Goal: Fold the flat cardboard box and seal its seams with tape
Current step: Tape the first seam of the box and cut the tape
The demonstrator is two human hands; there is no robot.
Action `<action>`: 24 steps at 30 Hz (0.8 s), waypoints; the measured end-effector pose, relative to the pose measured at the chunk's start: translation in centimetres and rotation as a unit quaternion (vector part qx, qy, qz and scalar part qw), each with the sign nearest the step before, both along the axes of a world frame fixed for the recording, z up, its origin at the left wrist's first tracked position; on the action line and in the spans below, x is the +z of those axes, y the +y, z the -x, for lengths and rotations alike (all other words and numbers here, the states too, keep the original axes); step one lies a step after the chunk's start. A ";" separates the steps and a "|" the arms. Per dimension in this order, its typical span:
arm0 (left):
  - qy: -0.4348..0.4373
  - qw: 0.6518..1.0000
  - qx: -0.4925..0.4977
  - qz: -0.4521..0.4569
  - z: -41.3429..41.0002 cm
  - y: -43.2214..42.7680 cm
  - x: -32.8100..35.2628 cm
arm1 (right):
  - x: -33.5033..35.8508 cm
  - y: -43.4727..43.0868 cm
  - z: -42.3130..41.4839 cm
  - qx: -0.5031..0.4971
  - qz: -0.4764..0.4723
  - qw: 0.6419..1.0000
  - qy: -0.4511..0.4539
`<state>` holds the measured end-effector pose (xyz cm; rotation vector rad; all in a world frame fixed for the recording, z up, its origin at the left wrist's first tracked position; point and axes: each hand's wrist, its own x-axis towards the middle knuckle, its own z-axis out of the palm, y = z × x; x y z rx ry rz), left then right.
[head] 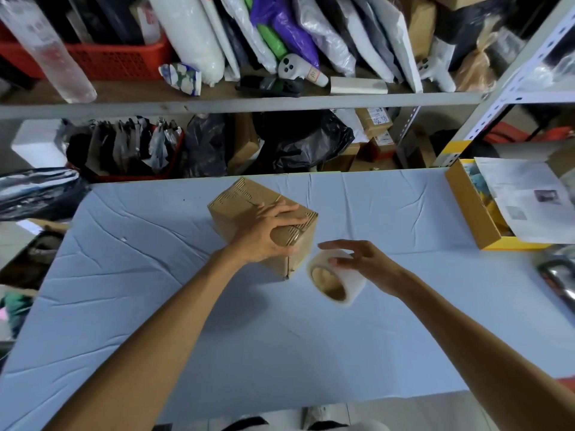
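Note:
A folded brown cardboard box [236, 200] stands closed on the blue table cloth [389, 213] near the middle. My left hand [267, 234] lies over its near top corner, fingers across the taped top seam and thumb down the front face. Just right of the box a roll of clear tape [339, 281] rests on its edge on the cloth. My right hand [361, 259] is above the roll with straight, spread fingers touching its upper side.
A yellow-edged cardboard box [473, 213] holding papers sits at the table's right edge. Shelves [249, 102] packed with bags, boxes and red baskets stand behind the table. Black bags lie at the left. A dark object [557, 278] lies at the far right.

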<state>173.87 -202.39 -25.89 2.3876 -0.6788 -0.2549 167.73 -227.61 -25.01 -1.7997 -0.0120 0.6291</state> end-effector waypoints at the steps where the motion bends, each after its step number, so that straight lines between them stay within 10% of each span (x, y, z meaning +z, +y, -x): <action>1: -0.008 1.000 0.000 -0.004 0.0 0.0 0.0 | 0.0 0.0 0.2 0.003 0.000 1.000 0.004; 10: -0.010 1.000 -0.021 -0.006 -0.2 0.7 0.4 | -2.3 2.0 0.2 -0.040 0.187 0.979 0.069; 19: 0.016 1.000 -0.007 -0.008 -0.6 0.3 0.7 | -0.6 -0.2 1.3 -0.025 0.010 0.998 0.062; 24: 0.033 0.999 -0.026 -0.002 -0.5 0.5 0.9 | -1.9 1.4 1.7 -0.064 0.102 0.990 0.072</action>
